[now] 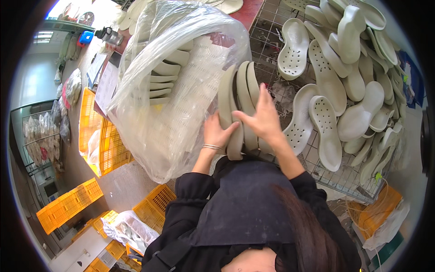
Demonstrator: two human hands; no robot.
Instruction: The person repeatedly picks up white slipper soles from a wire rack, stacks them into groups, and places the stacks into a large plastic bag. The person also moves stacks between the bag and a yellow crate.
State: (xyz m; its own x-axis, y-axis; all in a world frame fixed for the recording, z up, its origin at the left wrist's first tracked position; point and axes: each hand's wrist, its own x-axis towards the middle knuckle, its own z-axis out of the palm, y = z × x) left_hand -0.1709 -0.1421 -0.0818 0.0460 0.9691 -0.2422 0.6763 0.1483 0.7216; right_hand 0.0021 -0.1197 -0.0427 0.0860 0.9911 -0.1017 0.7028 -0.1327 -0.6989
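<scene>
A row of beige foam insoles (228,96) stands on edge, side by side, in front of me. My left hand (218,132) closes on its left side, with the thumb across the near edges. On the right side, my right hand (264,119) presses against the row, fingers long and thumb reaching over the insoles. The hands grip the row between them; some fingertips are hidden. Just left lies a large clear plastic bag (156,152), spread wide. Inside it are more insoles (164,69) in a row and a printed sheet (206,65).
At right, a wire mesh rack (274,32) carries a heap of loose insoles (330,133), many with holes. Orange crates (115,147) stand left and lower left, one near a white plastic bag (131,229). A dark bottle (110,35) stands at far left.
</scene>
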